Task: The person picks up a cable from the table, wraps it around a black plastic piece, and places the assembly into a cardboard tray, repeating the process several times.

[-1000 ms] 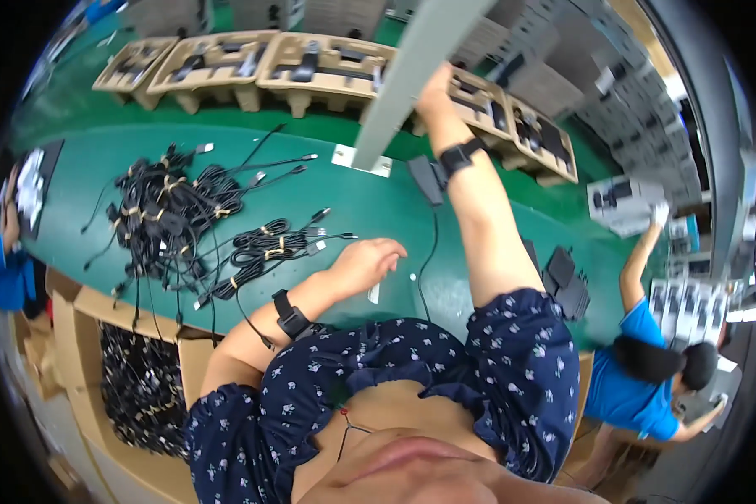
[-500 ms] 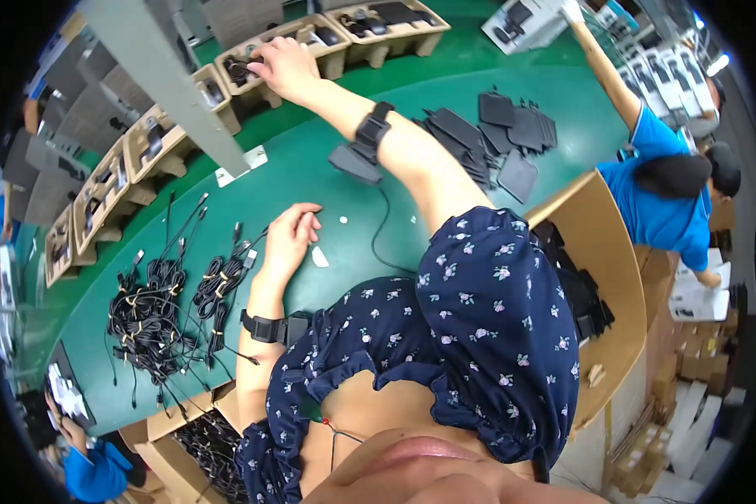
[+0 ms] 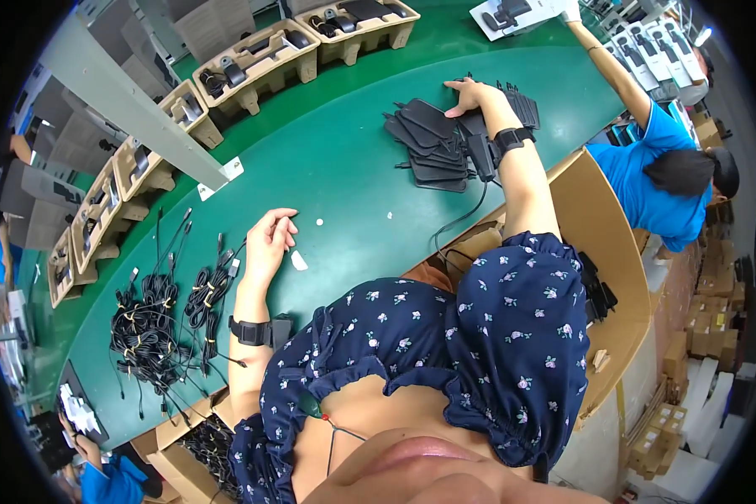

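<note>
1. Cable bundles point(image 3: 149, 323) lie on the tabletop point(image 3: 336, 176), left of my left hand point(image 3: 270, 241).
2. Pads point(image 3: 433, 139) lie farther right, beside my right hand point(image 3: 472, 97).
3. Trays point(image 3: 256, 77) stand beyond the far edge.
4. A box point(image 3: 623, 281) sits on my right.

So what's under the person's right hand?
Flat black pieces on the green table show beside the right hand; whatever lies directly beneath its palm is covered.

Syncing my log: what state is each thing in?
Black flat pieces: piled, overlapping
Right grip: spread open, contact unclear
Left grip: open, empty
Black cables: bundled, ends loose
Brown trays: open, loaded
Left box: open, holding black cables
Right box: open, black contents
Wrist straps: fastened
</note>
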Available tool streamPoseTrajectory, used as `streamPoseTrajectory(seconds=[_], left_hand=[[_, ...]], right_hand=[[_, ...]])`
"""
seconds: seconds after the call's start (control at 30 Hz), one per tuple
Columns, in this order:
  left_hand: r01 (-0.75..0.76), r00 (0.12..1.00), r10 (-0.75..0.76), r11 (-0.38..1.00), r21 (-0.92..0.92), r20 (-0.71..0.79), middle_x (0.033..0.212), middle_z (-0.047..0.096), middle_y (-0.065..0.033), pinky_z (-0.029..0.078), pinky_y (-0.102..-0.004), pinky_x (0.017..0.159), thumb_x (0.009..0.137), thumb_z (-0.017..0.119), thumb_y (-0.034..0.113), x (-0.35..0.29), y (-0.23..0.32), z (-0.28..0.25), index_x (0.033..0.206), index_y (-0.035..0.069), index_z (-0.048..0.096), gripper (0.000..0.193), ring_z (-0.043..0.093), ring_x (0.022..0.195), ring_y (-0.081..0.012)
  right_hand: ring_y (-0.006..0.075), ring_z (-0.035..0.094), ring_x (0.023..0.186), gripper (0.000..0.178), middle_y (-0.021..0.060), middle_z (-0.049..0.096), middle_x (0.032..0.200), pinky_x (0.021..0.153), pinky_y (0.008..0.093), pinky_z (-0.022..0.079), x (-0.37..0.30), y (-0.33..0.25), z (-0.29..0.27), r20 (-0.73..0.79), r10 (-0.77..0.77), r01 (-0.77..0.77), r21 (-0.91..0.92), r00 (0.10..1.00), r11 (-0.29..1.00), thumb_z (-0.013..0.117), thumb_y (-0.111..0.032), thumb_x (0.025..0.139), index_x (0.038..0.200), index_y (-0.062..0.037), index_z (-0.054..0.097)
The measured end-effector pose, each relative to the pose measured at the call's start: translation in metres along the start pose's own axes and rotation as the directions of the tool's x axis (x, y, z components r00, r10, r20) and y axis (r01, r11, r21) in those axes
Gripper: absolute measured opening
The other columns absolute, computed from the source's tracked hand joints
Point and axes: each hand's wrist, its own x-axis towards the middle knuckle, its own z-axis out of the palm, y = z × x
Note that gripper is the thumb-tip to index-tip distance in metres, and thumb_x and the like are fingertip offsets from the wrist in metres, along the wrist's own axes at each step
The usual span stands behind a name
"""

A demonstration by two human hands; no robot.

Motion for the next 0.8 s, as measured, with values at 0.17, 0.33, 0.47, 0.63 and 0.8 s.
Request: streamPoseTrajectory(seconds=[0.17,0.33,0.47,0.63,0.8], left_hand=[[0.034,0.999,-0.035,0.999,-0.03,-0.013,0.073,0.058,-0.001,0.04,-0.0186,0.05,0.092,0.047,0.005,-0.001,-0.002,-0.004,0.101,0.002,0.06,0.017,0.05,0.056,-0.0051],[0.03,0.999,-0.029,0.999,-0.036,0.026,0.076,0.057,0.0,0.041,-0.0179,0.052,0.093,0.046,0.007,0.0,-0.003,0.002,0.104,0.003,0.059,0.018,0.051,0.059,-0.0044],[-0.001,1.0,0.001,1.0,0.023,-0.001,0.075,0.057,-0.0009,0.042,-0.0192,0.052,0.092,0.046,0.006,-0.005,-0.003,-0.002,0.103,0.002,0.059,0.018,0.051,0.058,-0.0057],[0.022,1.0,-0.022,0.999,0.023,-0.01,0.073,0.057,-0.0037,0.045,-0.0231,0.053,0.09,0.047,0.004,-0.007,0.001,-0.003,0.099,0.002,0.06,0.016,0.054,0.056,-0.0092],[0.023,1.0,-0.023,1.0,0.015,-0.007,0.073,0.057,-0.004,0.045,-0.0237,0.053,0.09,0.047,0.005,-0.005,0.005,-0.005,0.1,0.003,0.06,0.016,0.054,0.057,-0.0098]], right_hand=[[0.0295,0.043,0.122,0.088,0.0082,0.038,0.139,0.099,0.0385,0.039,0.005,0.002,-0.003,-0.029,-0.255,0.254,-0.018,0.967,0.967,0.079,-0.026,0.066,0.138,-0.0305,0.029],[0.0325,0.053,0.109,0.071,0.015,0.055,0.12,0.088,0.0386,0.045,0.008,0.019,-0.004,-0.219,-0.265,0.273,0.005,0.939,0.962,0.071,-0.009,0.069,0.131,-0.0221,0.041],[0.033,0.061,0.09,0.034,0.0142,0.065,0.094,0.073,0.0427,0.048,0.007,-0.019,-0.028,-0.585,-0.088,0.134,0.036,0.807,0.99,0.061,-0.027,0.08,0.113,-0.0202,0.055],[0.0284,0.062,0.089,0.025,0.0099,0.065,0.094,0.073,0.0347,0.048,-0.019,-0.115,-0.08,-0.965,-0.017,0.687,0.174,0.262,0.705,0.05,-0.035,0.089,0.106,-0.0228,0.061],[0.0264,0.06,0.09,0.017,0.0111,0.062,0.093,0.079,0.0322,0.046,-0.006,-0.211,-0.122,-0.989,-0.137,0.912,0.002,0.064,0.41,0.052,-0.013,0.086,0.098,-0.0093,0.063]])
